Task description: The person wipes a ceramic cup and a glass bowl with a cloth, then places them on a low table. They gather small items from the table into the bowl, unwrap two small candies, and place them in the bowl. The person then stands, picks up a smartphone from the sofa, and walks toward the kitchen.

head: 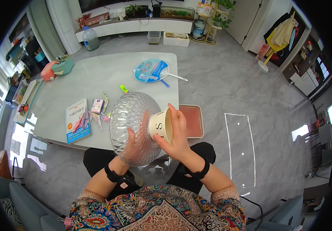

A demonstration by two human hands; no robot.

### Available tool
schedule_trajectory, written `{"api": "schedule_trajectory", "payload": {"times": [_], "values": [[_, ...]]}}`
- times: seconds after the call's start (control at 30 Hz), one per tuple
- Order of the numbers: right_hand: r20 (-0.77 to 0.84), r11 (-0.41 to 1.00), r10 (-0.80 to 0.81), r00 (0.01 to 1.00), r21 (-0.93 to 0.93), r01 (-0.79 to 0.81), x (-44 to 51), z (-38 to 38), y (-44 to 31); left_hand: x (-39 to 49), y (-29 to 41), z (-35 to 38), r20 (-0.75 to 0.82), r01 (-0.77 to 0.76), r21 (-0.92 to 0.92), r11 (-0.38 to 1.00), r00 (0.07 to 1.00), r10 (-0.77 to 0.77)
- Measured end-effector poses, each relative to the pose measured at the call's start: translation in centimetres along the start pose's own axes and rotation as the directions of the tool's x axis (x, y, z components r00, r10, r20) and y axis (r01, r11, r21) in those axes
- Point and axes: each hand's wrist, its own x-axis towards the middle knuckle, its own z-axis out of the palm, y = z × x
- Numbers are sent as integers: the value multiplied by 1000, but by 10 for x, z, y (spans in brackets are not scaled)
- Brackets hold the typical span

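A large clear ribbed bowl-like vessel (131, 121), glass or plastic, is tilted on its side above the table's near edge. My left hand (132, 145) holds it from below and behind, seen partly through its clear wall. My right hand (174, 138) grips a cream paper cup (160, 125) with dark lettering, thumb on the near side and fingers over the rim. The cup's base is against the vessel's right side; whether it sits inside an opening there, I cannot tell. The cup's mouth faces right.
The pale glossy table (96, 72) bears a book (78, 121), a tissue pack (97, 106), folded paper pieces (96, 119), a green marker-like item (124, 89) and hand fans (151, 70). A red-topped, pale-rimmed container (192, 121) stands right of the table.
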Motion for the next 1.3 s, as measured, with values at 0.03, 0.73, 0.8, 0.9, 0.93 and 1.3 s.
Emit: {"api": "schedule_trajectory", "payload": {"times": [0.03,0.73,0.8,0.9,0.93,1.3], "values": [[-2,997,-55,998,-60,55,0,-1,1,-1,1,-4,18,19,-66,998,1000,-18],[22,907,-420,907,56,418,15,-19,13,-4,21,19,46,58,107,993,997,-64],[11,915,-402,916,52,401,13,-20,10,-5,21,21,44,56,36,998,997,-57],[17,938,-344,939,45,343,11,-21,5,-4,20,22,48,33,41,999,998,-35],[17,941,-334,942,53,333,10,-22,4,-5,18,22,30,33,43,998,999,-35],[101,963,-270,958,15,270,8,-26,-10,-7,19,16,61,61,-47,997,996,-58]]}}
